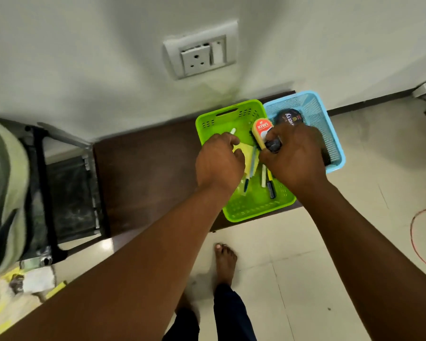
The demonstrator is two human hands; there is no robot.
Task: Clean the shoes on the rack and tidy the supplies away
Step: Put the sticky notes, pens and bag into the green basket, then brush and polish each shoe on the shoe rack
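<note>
R hand (294, 156) is gripping a tan brush (262, 134) w/ orange KIWI label, over the green tray (256, 210). L hand (219, 161) is curling on a yellow cloth (244, 150) inside. Blue basket (330, 134) is sitting beside, on the counter (145, 173).

Both hands in green basket (244, 207) — right hand (295, 156) gripping brush (262, 132).

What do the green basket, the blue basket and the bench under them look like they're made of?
Green basket: moulded plastic, glossy, with slotted vents and a handle cut-out. Blue basket: plastic too, with fine mesh-like walls. Bench: probably dark brown wood or laminate, smooth with a faint sheen.
</note>
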